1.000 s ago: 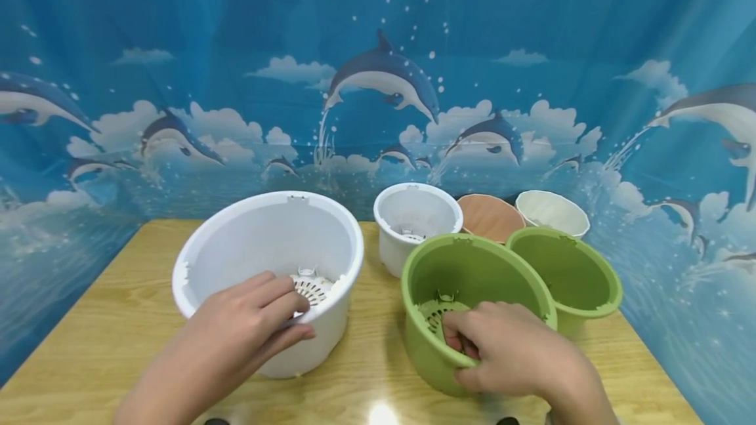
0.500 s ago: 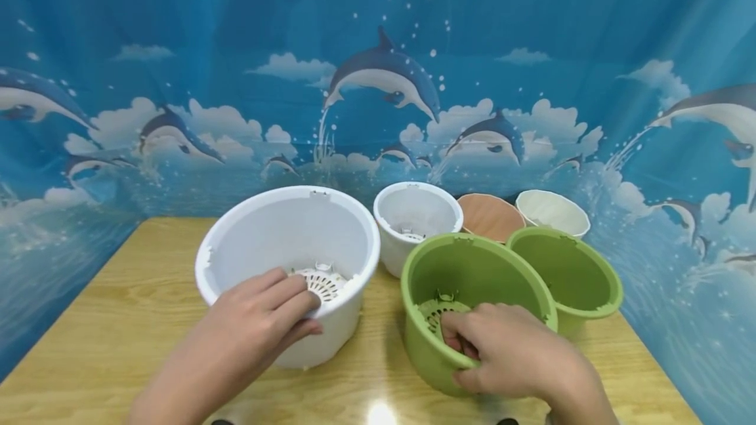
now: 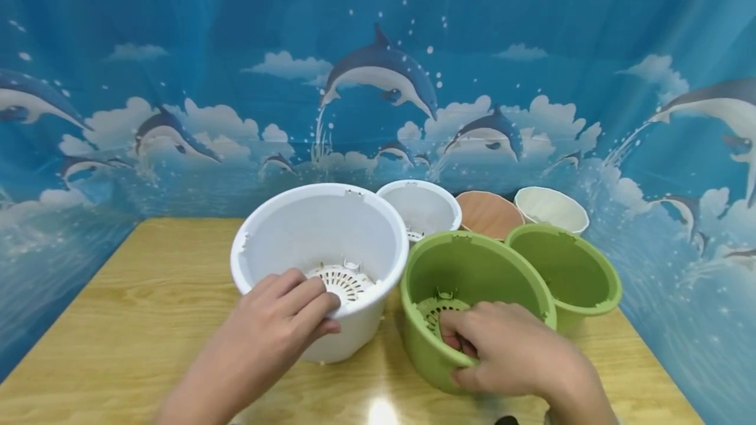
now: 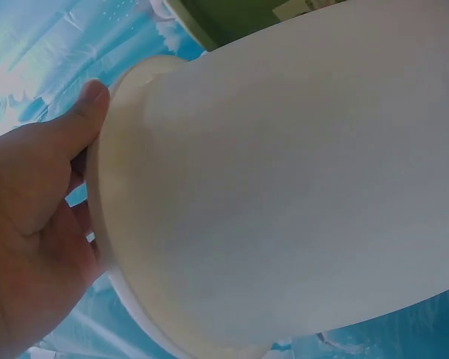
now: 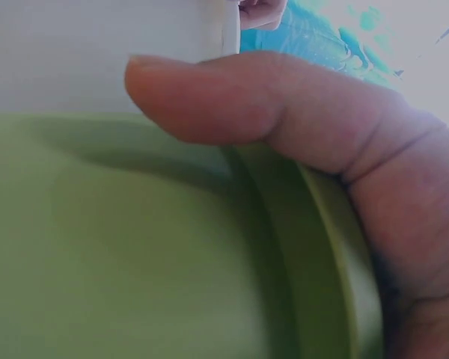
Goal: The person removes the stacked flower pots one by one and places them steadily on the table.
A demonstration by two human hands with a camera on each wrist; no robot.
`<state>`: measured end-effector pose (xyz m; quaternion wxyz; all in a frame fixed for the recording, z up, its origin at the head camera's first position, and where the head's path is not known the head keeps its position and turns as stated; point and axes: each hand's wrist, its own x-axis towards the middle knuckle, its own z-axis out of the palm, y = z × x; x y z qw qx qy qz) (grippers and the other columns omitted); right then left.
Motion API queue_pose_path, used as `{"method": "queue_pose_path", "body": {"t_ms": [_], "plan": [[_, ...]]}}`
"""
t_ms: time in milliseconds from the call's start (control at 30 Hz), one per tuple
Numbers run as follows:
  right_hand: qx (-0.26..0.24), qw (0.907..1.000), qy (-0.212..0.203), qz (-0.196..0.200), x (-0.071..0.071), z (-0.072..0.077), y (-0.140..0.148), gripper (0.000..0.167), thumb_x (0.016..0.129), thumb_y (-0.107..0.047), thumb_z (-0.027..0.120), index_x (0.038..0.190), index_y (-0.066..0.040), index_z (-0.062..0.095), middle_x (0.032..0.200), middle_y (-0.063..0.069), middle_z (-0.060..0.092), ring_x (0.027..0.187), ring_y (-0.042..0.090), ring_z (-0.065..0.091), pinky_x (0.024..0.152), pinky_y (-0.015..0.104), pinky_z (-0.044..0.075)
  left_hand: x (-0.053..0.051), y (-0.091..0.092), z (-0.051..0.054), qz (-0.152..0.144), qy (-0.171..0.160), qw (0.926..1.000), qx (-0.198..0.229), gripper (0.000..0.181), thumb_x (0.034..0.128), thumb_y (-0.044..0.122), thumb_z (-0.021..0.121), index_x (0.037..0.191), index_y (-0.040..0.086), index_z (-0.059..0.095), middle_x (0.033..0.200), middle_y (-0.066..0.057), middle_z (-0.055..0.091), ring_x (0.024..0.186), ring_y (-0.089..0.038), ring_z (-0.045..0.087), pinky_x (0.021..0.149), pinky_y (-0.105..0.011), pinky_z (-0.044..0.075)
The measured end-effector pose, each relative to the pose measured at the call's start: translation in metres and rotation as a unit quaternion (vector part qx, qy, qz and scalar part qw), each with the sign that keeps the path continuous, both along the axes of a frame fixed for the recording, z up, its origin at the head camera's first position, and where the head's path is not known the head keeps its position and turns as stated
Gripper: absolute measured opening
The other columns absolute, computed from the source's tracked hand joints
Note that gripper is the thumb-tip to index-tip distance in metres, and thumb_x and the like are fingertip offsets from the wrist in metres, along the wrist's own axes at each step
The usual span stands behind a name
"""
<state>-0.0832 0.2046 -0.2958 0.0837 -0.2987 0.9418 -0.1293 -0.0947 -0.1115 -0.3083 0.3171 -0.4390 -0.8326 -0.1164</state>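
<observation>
My left hand (image 3: 280,320) grips the near rim of a large white plastic pot (image 3: 369,330) with a slotted bottom. In the left wrist view the thumb lies on the outside of this white pot (image 4: 284,172), the other fingers going over its rim. My right hand (image 3: 508,349) holds the near rim of a large green pot (image 3: 422,359), fingers inside and thumb outside. The right wrist view has that thumb pressed along the wall of the green pot (image 5: 135,254). The two held pots stand side by side, their rims almost meeting.
Behind the white pot stands a smaller white pot (image 3: 422,205). A brown bowl-shaped pot (image 3: 487,212) and a cream one (image 3: 552,208) are at the back right. A second green pot (image 3: 575,271) touches the first. Wooden table (image 3: 142,294) extends left; a dolphin-print curtain (image 3: 236,51) hangs behind.
My left hand has slid the large white pot to the right, up close to the green pot and partly in front of the smaller white one. The right hand and green pot have stayed put.
</observation>
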Motion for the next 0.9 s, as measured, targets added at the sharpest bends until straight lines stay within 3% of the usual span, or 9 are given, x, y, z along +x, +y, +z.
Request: {"method": "queue_pose_path", "body": {"t_ms": [200,500,600,667,767,900], "plan": [[-0.007,0.9999,-0.002,0.010,-0.002,-0.001,0.001,0.035,0.069,-0.021,0.076,0.076,-0.034,0.044,0.060,-0.019,0.033,0.054,-0.002,0.030,0.050,0.020,0.028,0.002,0.009,-0.001,-0.023,0.017,0.9993,0.024,0.036,0.1083,0.037,0.036,0.097,0.014,0.062,0.089,0.007,0.055,0.082,-0.013,0.051,0.068,-0.029,0.047],[-0.021,0.9994,-0.023,0.018,-0.003,-0.005,0.001,0.036,0.070,-0.021,0.078,0.077,-0.033,0.045,0.061,-0.019,0.033,0.054,-0.002,0.030,0.050,0.019,0.028,0.002,0.009,-0.009,-0.013,-0.012,0.9992,0.036,0.032,0.1055,0.040,0.043,0.100,0.017,0.064,0.093,0.009,0.058,0.083,-0.011,0.051,0.067,-0.027,0.044],[-0.026,0.9989,-0.034,0.018,-0.004,-0.004,0.001,0.034,0.077,-0.038,0.081,0.080,-0.034,0.047,0.061,-0.018,0.034,0.054,-0.002,0.031,0.051,0.019,0.028,0.001,0.006,-0.011,0.000,-0.040,0.9986,0.035,0.026,0.1019,0.042,0.052,0.105,0.019,0.064,0.098,0.009,0.061,0.089,-0.012,0.053,0.073,-0.030,0.046],[-0.037,0.9984,-0.042,0.010,-0.004,-0.003,0.002,0.033,0.078,-0.055,0.077,0.086,-0.035,0.052,0.063,-0.019,0.039,0.055,-0.002,0.035,0.052,0.020,0.032,0.001,0.003,-0.011,0.008,-0.061,0.9974,0.037,0.032,0.0977,0.048,0.057,0.113,0.021,0.064,0.105,0.009,0.062,0.098,-0.013,0.055,0.081,-0.035,0.047],[-0.063,0.9980,-0.005,-0.001,-0.002,-0.002,0.003,0.045,0.075,-0.069,0.069,0.103,-0.036,0.059,0.075,-0.021,0.049,0.065,-0.003,0.046,0.059,0.022,0.041,0.002,-0.007,-0.007,0.023,-0.084,0.9954,0.040,0.055,0.0899,0.059,0.063,0.131,0.023,0.060,0.124,0.006,0.062,0.119,-0.019,0.053,0.096,-0.046,0.046],[-0.093,0.9896,0.110,0.002,0.002,0.000,0.011,0.069,0.074,-0.067,0.070,0.134,-0.036,0.056,0.106,-0.024,0.059,0.094,-0.002,0.057,0.075,0.031,0.052,0.002,-0.029,0.003,0.036,-0.122,0.9918,-0.007,0.089,0.0817,0.072,0.063,0.153,0.025,0.039,0.155,0.002,0.041,0.146,-0.031,0.032,0.111,-0.061,0.030]]}}
